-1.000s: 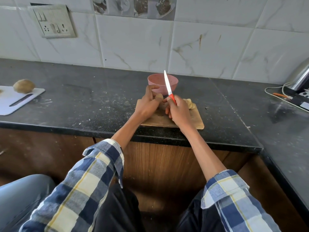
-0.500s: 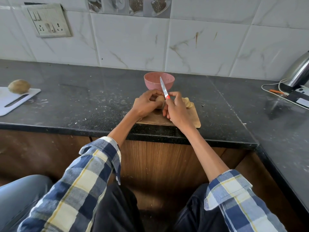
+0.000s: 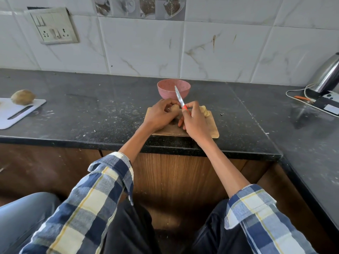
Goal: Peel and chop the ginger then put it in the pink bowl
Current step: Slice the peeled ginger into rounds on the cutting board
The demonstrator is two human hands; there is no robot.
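Here the left hand (image 3: 161, 114) grips the ginger (image 3: 174, 108) over the wooden board (image 3: 213, 129). The right hand (image 3: 195, 121) holds the knife (image 3: 179, 97), blade pointing away toward the pink bowl (image 3: 166, 88) beyond the board; its contents are apparently nil. The board lies on the dark bench (image 3: 91, 114).

Ginger (image 3: 174, 107) mostly covered by the left hand (image 3: 160, 114), knife (image 3: 180, 98) handle largely hidden in the right hand (image 3: 195, 120), kettle (image 3: 328, 75) cut off at right edge, white cutting board (image 3: 16, 114) cut off at left edge.
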